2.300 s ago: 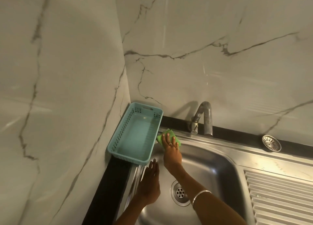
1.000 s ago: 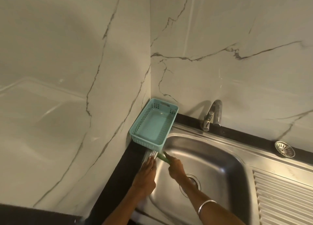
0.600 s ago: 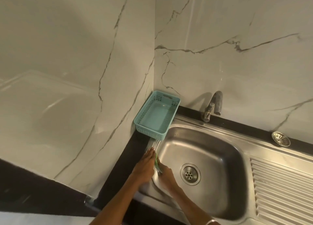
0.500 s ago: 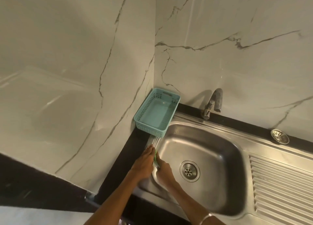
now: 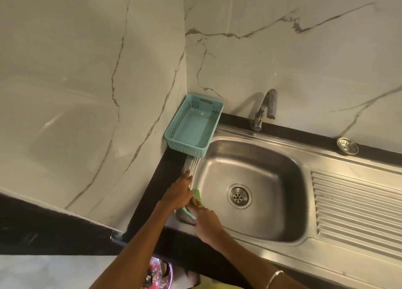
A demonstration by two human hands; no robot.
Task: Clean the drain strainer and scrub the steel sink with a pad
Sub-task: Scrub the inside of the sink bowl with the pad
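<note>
no legible text, labels or nos.

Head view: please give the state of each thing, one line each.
Steel sink: no standing water.
Round steel drain strainer: out, on back ledge.
Green scrub pad: pressed on sink's left rim.
Curved steel tap: not running.
Teal plastic basket: upright.
Left hand: flat on rim.
Right hand: holds pad.

The round-cornered steel sink basin [image 5: 261,201] lies open around its round drain [image 5: 239,196]. At its left rim both hands crowd together over a green pad [image 5: 198,196]. A teal perforated plastic basket [image 5: 194,125] blocks its far-left corner; a curved steel tap [image 5: 264,109] stands behind it.
</note>
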